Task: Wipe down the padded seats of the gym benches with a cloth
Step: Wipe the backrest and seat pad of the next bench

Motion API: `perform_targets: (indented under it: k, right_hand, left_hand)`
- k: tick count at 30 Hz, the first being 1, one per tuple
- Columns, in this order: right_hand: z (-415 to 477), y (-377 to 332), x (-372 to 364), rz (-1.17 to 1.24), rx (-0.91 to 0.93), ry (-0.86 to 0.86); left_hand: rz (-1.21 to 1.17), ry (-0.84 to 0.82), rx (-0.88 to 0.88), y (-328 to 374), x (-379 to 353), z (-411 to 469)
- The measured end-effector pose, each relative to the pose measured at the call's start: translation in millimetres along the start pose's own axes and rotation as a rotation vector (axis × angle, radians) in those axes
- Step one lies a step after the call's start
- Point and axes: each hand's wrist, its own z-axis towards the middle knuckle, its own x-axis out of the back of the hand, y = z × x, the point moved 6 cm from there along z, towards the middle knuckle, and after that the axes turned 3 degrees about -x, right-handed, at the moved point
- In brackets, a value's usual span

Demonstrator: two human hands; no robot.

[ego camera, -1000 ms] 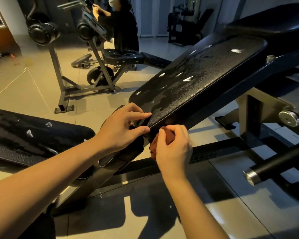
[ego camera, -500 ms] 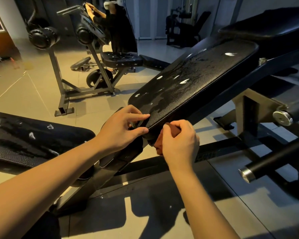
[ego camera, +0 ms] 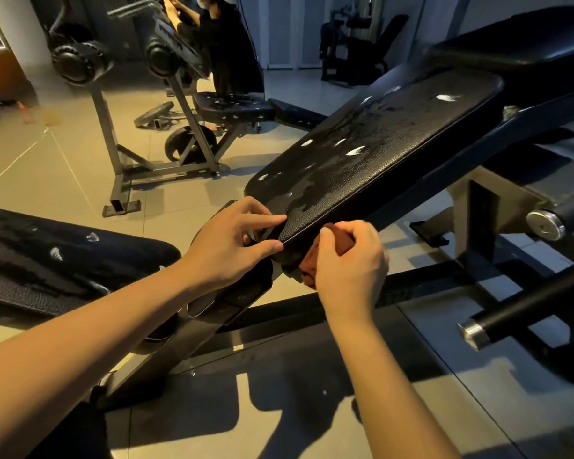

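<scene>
At the lower end of the tilted pad point(ego camera: 378, 167), the right grip point(ego camera: 348, 263) is curled round a red cloth point(ego camera: 341, 239) pressed against its side; the left grip point(ego camera: 226, 250), fingers straight, touches the corner.

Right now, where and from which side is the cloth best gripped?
Grip the cloth by its bunched lower part from the near side, below the pad: its top is pressed against the pad's edge, so only that bulge shows. The right hand holds it there.
</scene>
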Motion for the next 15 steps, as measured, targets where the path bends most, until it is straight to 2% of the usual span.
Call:
perform_targets:
  k: [4,10,15]
  right_hand:
    - [-28,-2,-24,-0.043,0.052,-0.130]
    - [7,-2,6,0.048,0.043,0.056]
    - [-31,-3,-28,-0.069,0.114,-0.146]
  left_hand:
    - [-0.022,-0.006,0.002,1,0,0]
    - [-0.024,0.013,0.002,0,-1,-2]
    - [-0.044,0.004,0.012,1,0,-1]
